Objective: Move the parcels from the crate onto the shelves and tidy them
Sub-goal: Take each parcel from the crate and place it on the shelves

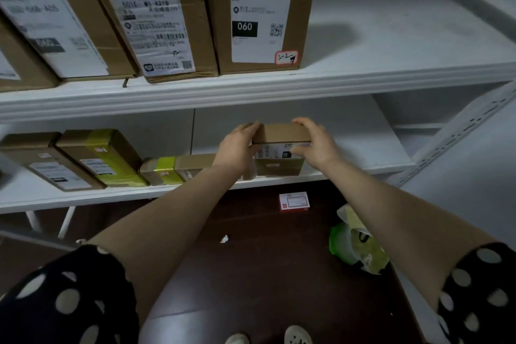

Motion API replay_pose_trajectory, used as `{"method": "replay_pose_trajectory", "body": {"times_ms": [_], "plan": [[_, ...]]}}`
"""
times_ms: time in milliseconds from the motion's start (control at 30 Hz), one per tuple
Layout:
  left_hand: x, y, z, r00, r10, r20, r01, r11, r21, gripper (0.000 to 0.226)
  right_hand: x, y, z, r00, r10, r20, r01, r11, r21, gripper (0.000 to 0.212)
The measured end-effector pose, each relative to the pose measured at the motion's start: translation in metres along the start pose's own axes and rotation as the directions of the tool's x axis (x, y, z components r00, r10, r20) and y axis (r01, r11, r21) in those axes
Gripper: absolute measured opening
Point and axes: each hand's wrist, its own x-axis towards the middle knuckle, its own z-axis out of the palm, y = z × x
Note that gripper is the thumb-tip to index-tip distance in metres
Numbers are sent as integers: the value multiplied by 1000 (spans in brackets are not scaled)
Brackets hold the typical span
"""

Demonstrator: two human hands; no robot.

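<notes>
Two white shelves fill the view. The upper shelf [251, 89] carries three large cartons [156, 22] set upright along its front edge, labels turned outward, presumably so the codes can be read from the aisle. The lower shelf [83, 198] holds a row of taped parcels [103, 159] running from its left end toward the middle, also label-out. At the right end of that row, near the front edge, sits the small brown parcel [282, 134]. The left hand [237, 148] and right hand [315, 145] clasp it from either side, and the fingers [304, 121] curl over its top corners. The two-sided hold looks meant for squaring it up against its neighbour, and I cannot tell whether it rests on the shelf board or on another box beneath it. The neighbouring parcel touching the left wrist limits any slide leftward, and the upper shelf overhead limits lift. The crate is out of view. On the dark floor below lie a green-and-white plastic bag [354, 246], a red-and-white card [294, 200] and a scrap of white paper [224, 238], all underfoot hazards when stepping closer.
</notes>
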Motion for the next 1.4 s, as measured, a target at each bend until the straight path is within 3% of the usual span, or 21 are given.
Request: {"method": "replay_pose_trajectory", "body": {"times_ms": [633,800,1000,1400], "plan": [[22,-20,23,997,-50,52,48,998,35,58,36,19,22,995,-6,101,10,999,-33,64],[27,-18,26,998,-16,64,11,997,76,59,40,16,25,990,52,135,-44,997,-67,80],[33,-17,28,999,29,20,-30,996,80,55,45,20,30,995,47,87,-37,993,-114,67],[38,-24,29,1000,20,2,-20,996,92,57,57,17,32,994,18,108,-8,995,-97,63]]}}
